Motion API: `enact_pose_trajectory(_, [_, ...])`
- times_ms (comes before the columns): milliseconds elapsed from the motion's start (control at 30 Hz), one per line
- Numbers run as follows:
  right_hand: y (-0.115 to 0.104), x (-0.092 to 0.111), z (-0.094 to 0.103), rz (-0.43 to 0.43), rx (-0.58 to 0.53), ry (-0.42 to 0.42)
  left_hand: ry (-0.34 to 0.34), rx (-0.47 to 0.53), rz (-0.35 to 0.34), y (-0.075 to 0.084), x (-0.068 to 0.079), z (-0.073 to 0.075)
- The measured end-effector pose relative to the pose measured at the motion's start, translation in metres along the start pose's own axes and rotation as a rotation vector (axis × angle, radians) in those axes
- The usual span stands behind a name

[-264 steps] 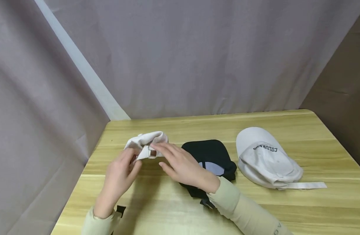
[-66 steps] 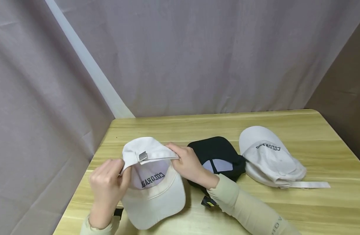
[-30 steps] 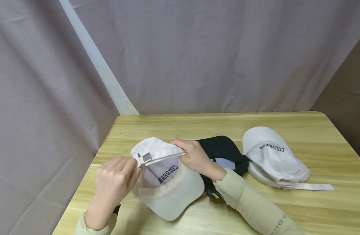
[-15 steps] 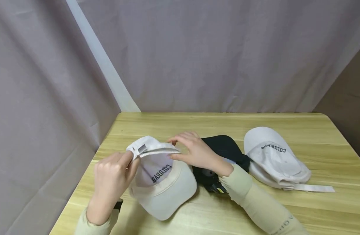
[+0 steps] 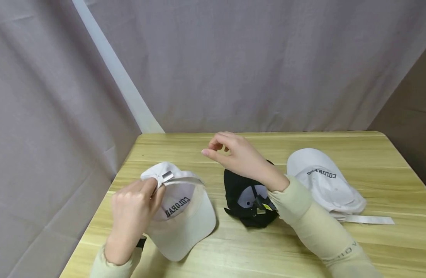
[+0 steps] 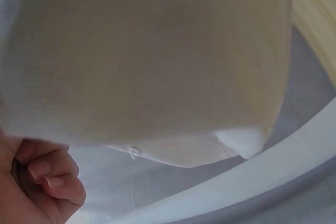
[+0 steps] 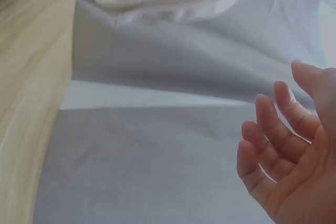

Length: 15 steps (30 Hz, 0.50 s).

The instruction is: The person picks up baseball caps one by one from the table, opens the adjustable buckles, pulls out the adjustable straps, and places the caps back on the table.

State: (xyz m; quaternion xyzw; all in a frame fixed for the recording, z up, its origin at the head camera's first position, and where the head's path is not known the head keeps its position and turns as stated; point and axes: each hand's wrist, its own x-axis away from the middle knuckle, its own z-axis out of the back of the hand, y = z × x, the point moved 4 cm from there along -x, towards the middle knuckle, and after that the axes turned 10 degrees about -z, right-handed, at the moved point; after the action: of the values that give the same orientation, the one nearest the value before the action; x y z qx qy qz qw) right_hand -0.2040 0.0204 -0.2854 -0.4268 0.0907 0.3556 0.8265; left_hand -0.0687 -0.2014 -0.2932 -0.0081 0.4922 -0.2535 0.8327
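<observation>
Two pale green padded sleeves (image 5: 303,210) are reaching in from the near side; the left hand (image 5: 133,206) is pinching, between the thumb and curled fingers, the back edge of a white cloth baseball cap (image 5: 190,231), close to a shiny metal buckle (image 5: 167,176); this cap is hanging tilted, its brim pointing down toward the person and dark letters (image 5: 178,207) showing inside its hollow; whether the brim is touching the table, I cannot tell. The right hand (image 5: 238,152) is hovering in the air, well apart from this cap, its fingers loosely bent and spread from each other. Under the right forearm a black cap with greyish inner panels (image 5: 235,185) is lying, partly covered by the arm; farther to the right, a second white cap, marked COLORADO (image 5: 332,189), is resting with its white strap (image 5: 370,219) stretching out sideways; all is standing before a grey-mauve curtain (image 5: 233,69), behind the light wooden table (image 5: 240,255).
</observation>
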Motion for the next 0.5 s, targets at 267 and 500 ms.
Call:
enact_pose_trajectory(267, [-0.024, -0.006, -0.035, 0.037, 0.071, -0.128, -0.081, 0.032, -0.002, 0.005, -0.001, -0.012])
enact_pose_trajectory(500, [-0.045, -0.002, -0.055, 0.074, 0.169, -0.269, -0.108, 0.027, -0.036, 0.012, -0.001, -0.020])
